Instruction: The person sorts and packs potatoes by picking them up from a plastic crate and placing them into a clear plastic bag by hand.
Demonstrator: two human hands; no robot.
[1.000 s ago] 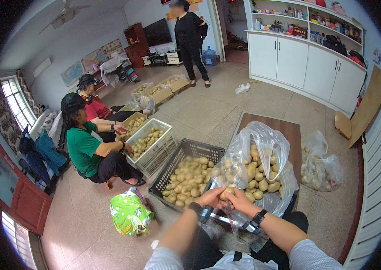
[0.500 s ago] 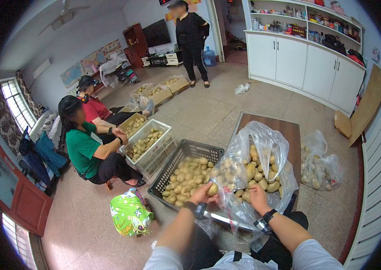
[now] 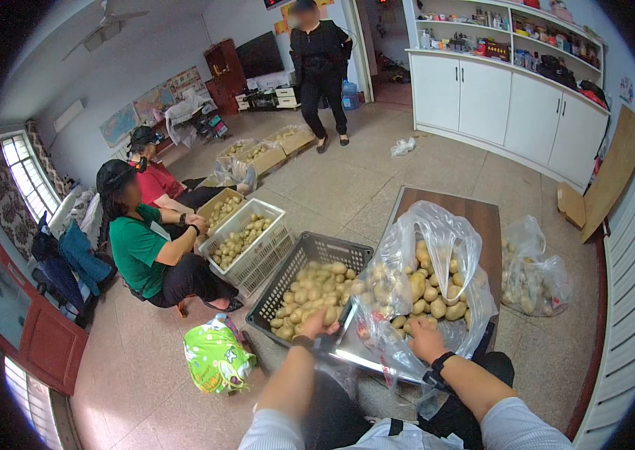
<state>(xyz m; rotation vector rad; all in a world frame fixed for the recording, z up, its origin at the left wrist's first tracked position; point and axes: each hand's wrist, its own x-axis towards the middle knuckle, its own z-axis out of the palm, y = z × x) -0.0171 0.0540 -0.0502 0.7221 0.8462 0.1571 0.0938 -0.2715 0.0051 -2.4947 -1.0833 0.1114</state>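
Note:
My left hand [image 3: 317,324] is low over the near right side of a dark grey plastic crate [image 3: 268,291] that holds many potatoes [image 3: 310,291]. It is smeared by motion, and I cannot make out whether a potato is in it. My right hand [image 3: 427,342] is at the front of a large clear plastic bag [image 3: 449,225], its fingers curled round a potato at the near edge of the heap. More potatoes [image 3: 437,289] fill the bag, which lies with its mouth spread toward me over a shiny metal edge [image 3: 355,352] and a brown table [image 3: 482,214].
A white crate [image 3: 269,251] of potatoes stands behind the dark crate, beside a crouching person in green [image 3: 137,244]. Another person in red [image 3: 158,184] sits farther back. A person in black [image 3: 320,67] stands near the doorway. A green patterned cloth [image 3: 216,354] and a knotted bag [image 3: 533,274] lie on the floor.
My left hand, with a potato in it before, has moved left from the bag's edge to over the dark crate. My right hand has shifted slightly down. The standing person has stepped forward.

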